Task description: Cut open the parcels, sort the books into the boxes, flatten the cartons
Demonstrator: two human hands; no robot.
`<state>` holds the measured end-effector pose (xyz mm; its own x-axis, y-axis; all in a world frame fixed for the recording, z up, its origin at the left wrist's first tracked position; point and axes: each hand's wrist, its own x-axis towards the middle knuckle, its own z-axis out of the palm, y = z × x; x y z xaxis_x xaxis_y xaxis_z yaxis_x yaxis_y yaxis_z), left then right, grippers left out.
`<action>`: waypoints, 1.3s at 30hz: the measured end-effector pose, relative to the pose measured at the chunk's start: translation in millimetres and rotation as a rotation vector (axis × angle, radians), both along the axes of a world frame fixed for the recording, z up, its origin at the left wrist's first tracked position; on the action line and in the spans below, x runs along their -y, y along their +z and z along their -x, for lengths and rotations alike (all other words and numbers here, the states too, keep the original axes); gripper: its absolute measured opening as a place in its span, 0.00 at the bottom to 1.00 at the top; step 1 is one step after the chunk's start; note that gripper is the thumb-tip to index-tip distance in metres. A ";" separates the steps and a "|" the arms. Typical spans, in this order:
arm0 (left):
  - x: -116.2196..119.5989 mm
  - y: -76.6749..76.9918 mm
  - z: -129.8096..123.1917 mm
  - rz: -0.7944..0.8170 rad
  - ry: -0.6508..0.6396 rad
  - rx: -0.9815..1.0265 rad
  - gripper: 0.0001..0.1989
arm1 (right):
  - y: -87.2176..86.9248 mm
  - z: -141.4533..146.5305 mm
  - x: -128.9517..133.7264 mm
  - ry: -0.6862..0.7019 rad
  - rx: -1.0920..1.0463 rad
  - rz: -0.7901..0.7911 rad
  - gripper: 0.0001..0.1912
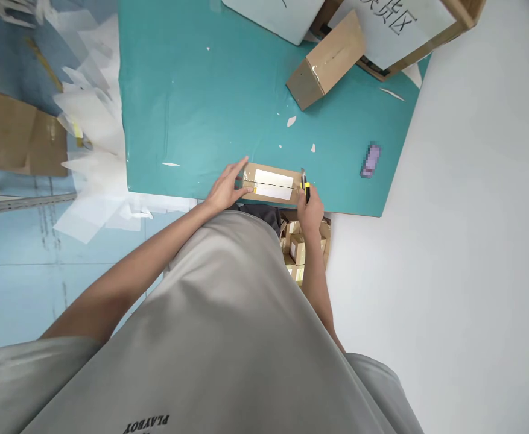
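A small cardboard box (251,175) with a white label lies at the near edge of the green table. A dark line runs along its top across the label. My left hand (224,188) grips the box's left end, thumb on the near side and fingers on the far side. In my right hand (310,211) is a yellow and black utility knife (306,185), its blade pointing away from me at the box's right end. Whether the blade touches the cardboard I cannot tell.
On the green table (192,102) stand another cardboard box (332,57), a larger box with a white sign (391,30) and a blurred purple object (371,160). Paper scraps lie about. Below the edge is a carton of small boxes (297,248). White sheets (92,114) hang at left.
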<state>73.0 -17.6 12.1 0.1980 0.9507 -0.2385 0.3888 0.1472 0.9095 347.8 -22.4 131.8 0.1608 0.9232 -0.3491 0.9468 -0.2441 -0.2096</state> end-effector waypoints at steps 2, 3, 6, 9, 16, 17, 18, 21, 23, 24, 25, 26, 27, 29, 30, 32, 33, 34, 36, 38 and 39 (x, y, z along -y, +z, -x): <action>1.3 1.1 1.3 -0.039 -0.026 0.003 0.38 | 10.6 15.3 -1.2 0.172 0.026 0.064 0.28; 1.5 1.4 1.7 -0.044 -0.033 0.014 0.37 | 15.1 23.6 -2.9 0.262 0.031 0.119 0.28; 0.6 0.0 1.9 -0.029 -0.036 0.056 0.36 | 24.4 47.1 -12.3 0.490 0.091 0.257 0.26; -1.5 -2.7 1.6 -0.007 -0.040 0.094 0.37 | 28.9 63.0 -25.3 0.632 0.184 0.331 0.26; -4.8 -2.8 3.7 0.020 -0.038 0.149 0.37 | 29.9 75.0 -49.4 0.769 0.274 0.349 0.25; -5.2 -2.6 4.0 0.023 -0.038 0.151 0.37 | 29.0 75.7 -51.1 0.781 0.276 0.354 0.25; -5.6 -2.4 4.3 0.025 -0.038 0.153 0.37 | 28.1 76.4 -52.2 0.792 0.277 0.355 0.26; -6.9 -1.9 4.4 0.031 -0.037 0.156 0.37 | 24.7 78.5 -52.7 0.815 0.287 0.352 0.26; -7.7 -1.5 4.0 0.031 -0.037 0.157 0.37 | 22.3 80.2 -51.3 0.826 0.299 0.351 0.26; -7.9 -1.2 3.7 0.030 -0.037 0.157 0.37 | 21.1 80.8 -50.5 0.829 0.310 0.350 0.26; -8.0 -0.9 3.4 0.029 -0.035 0.157 0.37 | 19.9 80.9 -49.8 0.829 0.322 0.348 0.26; -8.1 -0.6 3.1 0.030 -0.033 0.156 0.37 | 19.0 80.0 -49.2 0.826 0.335 0.345 0.25; -8.1 -0.4 2.8 0.032 -0.030 0.154 0.37 | 18.5 77.8 -48.7 0.818 0.348 0.342 0.25; -8.2 -0.5 2.4 0.036 -0.025 0.147 0.37 | 19.1 67.8 -47.7 0.797 0.369 0.341 0.24; -8.3 -0.8 2.3 0.036 -0.025 0.143 0.37 | 20.3 59.5 -46.9 0.780 0.383 0.338 0.24; -8.7 -2.1 2.2 0.035 -0.026 0.144 0.37 | 24.6 37.4 -44.1 0.722 0.432 0.320 0.24; -9.0 -3.0 2.1 0.036 -0.030 0.149 0.37 | 27.5 24.5 -42.1 0.683 0.461 0.311 0.23; -9.3 -4.1 2.0 0.038 -0.035 0.157 0.38 | 30.6 11.6 -39.8 0.644 0.490 0.305 0.22; -9.9 -6.6 1.7 0.038 -0.045 0.171 0.37 | 36.6 -11.2 -35.1 0.593 0.532 0.307 0.20; -10.4 -9.6 1.5 0.030 -0.052 0.178 0.36 | 41.4 -26.5 -31.7 0.592 0.540 0.316 0.19; -10.8 -11.1 1.4 0.026 -0.053 0.180 0.36 | 43.2 -31.0 -30.9 0.598 0.538 0.321 0.19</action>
<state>71.6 -6.8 1.1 0.2895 0.9319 -0.2186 0.2278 0.1547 0.9613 378.8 8.5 175.0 -0.1024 0.7753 -0.6232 0.8860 0.3559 0.2973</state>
